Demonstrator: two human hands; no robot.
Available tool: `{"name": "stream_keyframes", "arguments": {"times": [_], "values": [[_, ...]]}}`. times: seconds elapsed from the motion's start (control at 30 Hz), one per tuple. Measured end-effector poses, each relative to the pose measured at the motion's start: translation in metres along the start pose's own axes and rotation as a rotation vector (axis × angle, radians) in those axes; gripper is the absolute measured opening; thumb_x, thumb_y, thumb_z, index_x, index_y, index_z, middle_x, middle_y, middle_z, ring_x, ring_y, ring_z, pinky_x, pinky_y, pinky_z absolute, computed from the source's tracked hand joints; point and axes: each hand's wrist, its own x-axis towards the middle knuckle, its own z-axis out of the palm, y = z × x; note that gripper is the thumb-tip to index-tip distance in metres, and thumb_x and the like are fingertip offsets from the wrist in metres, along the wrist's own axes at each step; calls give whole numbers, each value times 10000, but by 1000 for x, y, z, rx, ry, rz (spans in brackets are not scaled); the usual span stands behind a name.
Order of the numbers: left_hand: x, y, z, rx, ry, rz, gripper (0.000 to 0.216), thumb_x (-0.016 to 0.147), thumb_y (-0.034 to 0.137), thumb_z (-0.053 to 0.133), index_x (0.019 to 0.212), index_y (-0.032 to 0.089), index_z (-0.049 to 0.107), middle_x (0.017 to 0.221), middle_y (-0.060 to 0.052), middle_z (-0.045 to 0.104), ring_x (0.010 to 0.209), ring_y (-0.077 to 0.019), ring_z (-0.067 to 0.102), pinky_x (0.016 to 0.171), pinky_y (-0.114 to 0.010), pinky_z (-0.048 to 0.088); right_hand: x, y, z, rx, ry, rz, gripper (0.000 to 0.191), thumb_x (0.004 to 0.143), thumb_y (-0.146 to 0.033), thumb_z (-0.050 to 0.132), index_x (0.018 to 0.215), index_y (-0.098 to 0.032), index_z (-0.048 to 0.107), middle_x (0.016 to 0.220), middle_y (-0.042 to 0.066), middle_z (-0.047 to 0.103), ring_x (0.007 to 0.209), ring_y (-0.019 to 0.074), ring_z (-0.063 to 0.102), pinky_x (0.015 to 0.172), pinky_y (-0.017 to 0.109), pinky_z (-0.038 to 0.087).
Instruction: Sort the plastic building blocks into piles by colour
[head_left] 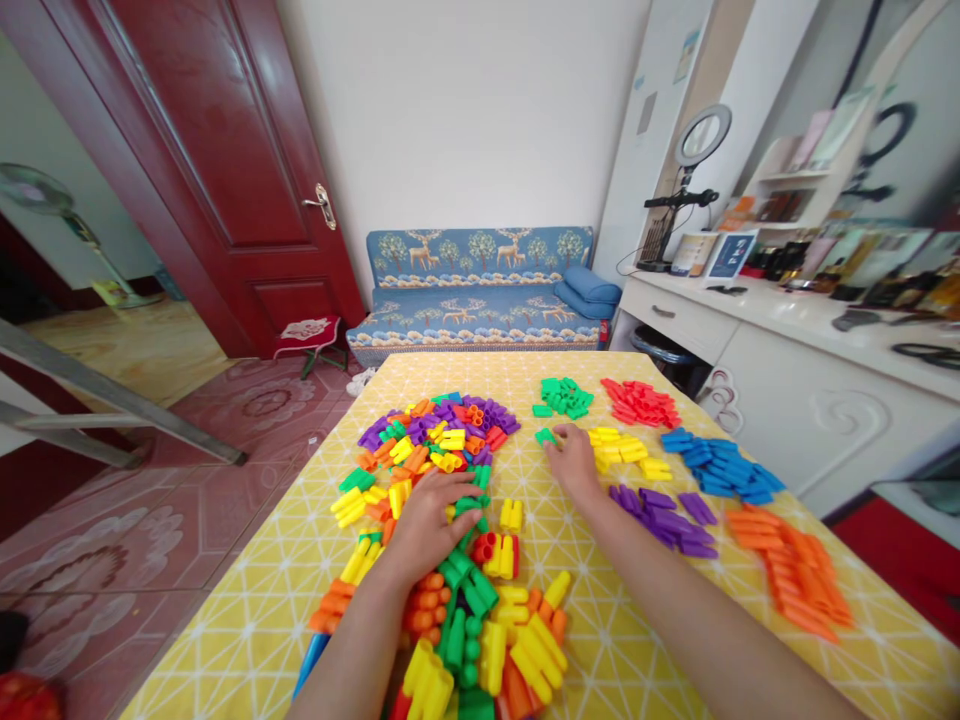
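Note:
A big mixed heap of plastic bullet-shaped blocks [435, 470] in many colours covers the left half of the yellow patterned table [600, 640]. My left hand [429, 520] lies on top of this heap, fingers curled over green and yellow pieces. My right hand [574, 462] reaches forward to the middle, fingers closed on a single green block [545, 436] just short of the green pile [565, 397]. Sorted piles lie to the right: red [640, 402], yellow [626, 450], blue [718, 467], purple [666, 512] and orange [796, 565].
A white dresser [780, 370] with a ring light and bottles stands at the right. Behind the table are a blue patterned sofa [480, 290], a small red stool [307, 335] and a dark red door [217, 160]. A metal ladder [112, 410] lies on the floor at left.

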Motion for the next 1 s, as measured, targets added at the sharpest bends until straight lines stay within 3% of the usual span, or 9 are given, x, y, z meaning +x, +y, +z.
{"name": "stream_keyframes", "arguments": {"times": [0.1,0.2,0.37,0.73,1.0], "values": [[0,1,0,0,-2,2,226,818,347,650,1027,299,723,1206,-47,676,1126,-249,602,1025,-464,416,-19,6,0,-272,2,-174,226,763,-170,553,976,-182,628,1078,91,558,1007,221,542,902,345,436],[1,1,-1,7,1,-5,220,815,345,656,1019,301,726,1203,-41,677,1117,-245,604,1031,-464,409,-31,9,3,-615,-62,-346,235,822,-171,504,1010,-160,646,1051,113,570,1039,242,511,940,347,391],[1,2,-1,7,-5,-12,222,814,339,658,1022,302,726,1202,-44,677,1119,-248,604,1031,-469,407,-19,4,13,-852,-71,-352,252,861,-263,507,1049,-146,629,1078,139,585,1064,277,478,934,378,357],[1,1,-1,5,3,-15,219,806,342,667,1013,311,729,1198,-37,682,1116,-251,609,1032,-471,405,11,10,25,-974,-119,-415,465,933,-379,419,1297,-99,494,1273,182,515,1183,310,411,977,428,302],[1,3,-1,6,9,-9,217,810,348,664,1014,305,728,1194,-35,684,1107,-249,609,1038,-477,391,6,2,22,-982,-209,-476,326,951,-239,349,1084,-104,615,1145,170,585,1105,275,466,931,371,352]]}}
